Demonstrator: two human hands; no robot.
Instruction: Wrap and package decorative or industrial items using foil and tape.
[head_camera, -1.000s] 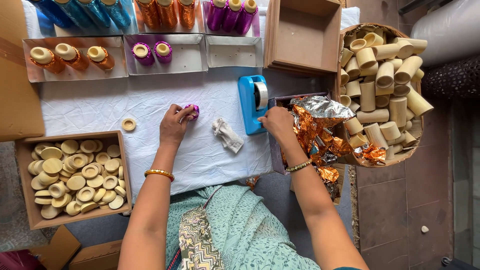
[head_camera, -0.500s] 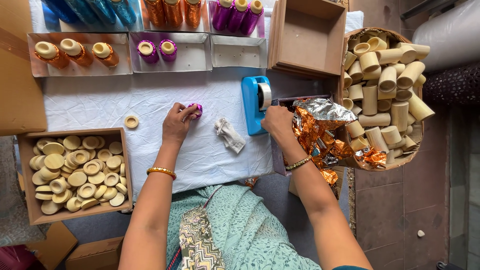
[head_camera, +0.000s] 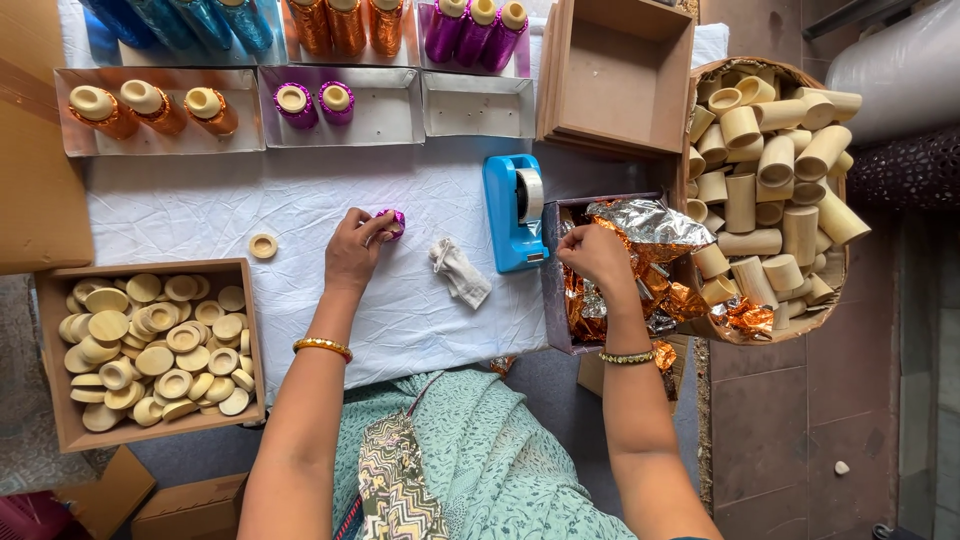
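Observation:
My left hand (head_camera: 352, 250) rests on the white cloth and grips a small purple foil-wrapped piece (head_camera: 392, 220) between its fingers. My right hand (head_camera: 596, 256) reaches into a box of crumpled orange and silver foil (head_camera: 640, 270), its fingers closed on a foil sheet. A blue tape dispenser (head_camera: 514, 212) stands between the two hands, and a crumpled white rag (head_camera: 460, 272) lies just left of it.
A cardboard box of round wooden caps (head_camera: 150, 345) sits at the left, one loose cap (head_camera: 263, 246) beside it. A basket of wooden tubes (head_camera: 770, 180) is at the right. Trays of orange (head_camera: 150, 108) and purple (head_camera: 315, 102) wrapped spools line the far edge.
My right hand has moved right, from beside the tape dispenser into the foil box. My left hand keeps the purple piece in the same spot.

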